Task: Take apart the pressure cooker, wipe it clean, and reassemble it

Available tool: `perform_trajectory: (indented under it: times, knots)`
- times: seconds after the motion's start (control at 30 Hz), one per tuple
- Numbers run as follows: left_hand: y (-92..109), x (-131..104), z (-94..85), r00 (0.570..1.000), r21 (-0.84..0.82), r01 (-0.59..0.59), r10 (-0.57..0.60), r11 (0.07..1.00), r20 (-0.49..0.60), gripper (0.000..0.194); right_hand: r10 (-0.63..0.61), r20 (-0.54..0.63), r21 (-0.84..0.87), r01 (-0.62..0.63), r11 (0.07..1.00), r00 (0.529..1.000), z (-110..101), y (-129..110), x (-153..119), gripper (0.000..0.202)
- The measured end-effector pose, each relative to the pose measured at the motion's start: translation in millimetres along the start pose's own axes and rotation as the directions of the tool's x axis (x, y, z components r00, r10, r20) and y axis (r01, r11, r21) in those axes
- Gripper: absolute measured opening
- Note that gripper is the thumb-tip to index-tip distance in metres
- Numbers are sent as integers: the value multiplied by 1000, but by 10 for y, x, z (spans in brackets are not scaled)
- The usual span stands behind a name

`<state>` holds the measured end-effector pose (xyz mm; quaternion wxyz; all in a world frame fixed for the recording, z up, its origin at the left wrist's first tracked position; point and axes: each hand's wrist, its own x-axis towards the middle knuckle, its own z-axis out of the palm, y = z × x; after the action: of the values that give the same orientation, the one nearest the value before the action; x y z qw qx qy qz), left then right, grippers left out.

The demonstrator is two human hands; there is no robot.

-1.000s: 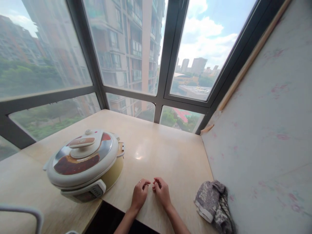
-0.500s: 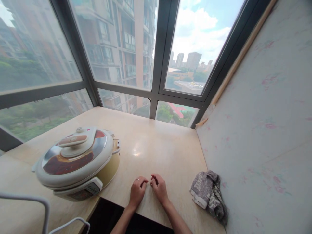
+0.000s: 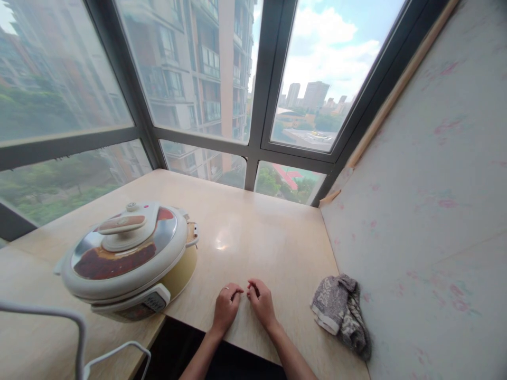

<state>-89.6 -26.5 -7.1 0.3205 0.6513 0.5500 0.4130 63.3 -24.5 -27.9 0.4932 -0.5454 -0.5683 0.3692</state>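
Left hand [image 3: 227,309] and right hand [image 3: 261,303] rest curled narrow, slightly apart, on the beige marbled desk [image 3: 277,237], right of the round white electric cooker [image 3: 119,293]. Farther right of the cooker, a crumpled grey patterned cloth [image 3: 341,314] lies beside the pale floral wall [image 3: 431,243].

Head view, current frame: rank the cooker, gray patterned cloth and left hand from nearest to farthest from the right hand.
1. Left hand: just left of the right hand, small gap between.
2. Gray patterned cloth: right side, by the wall.
3. Cooker: left side, past the left hand.
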Motion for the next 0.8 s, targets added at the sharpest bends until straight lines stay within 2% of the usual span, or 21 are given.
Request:
perform_trajectory:
  times: [0.37,0.8]
  knots:
    - [61,2,-11,996,96,-67,60,993,73,26,-46,-30,-80,44,996,998,5,-15,-8,23]
    - [37,-34,-27,995,59,-64,60,996,75,26,-55,-32,-89,52,995,998,-5,-63,-6,23]
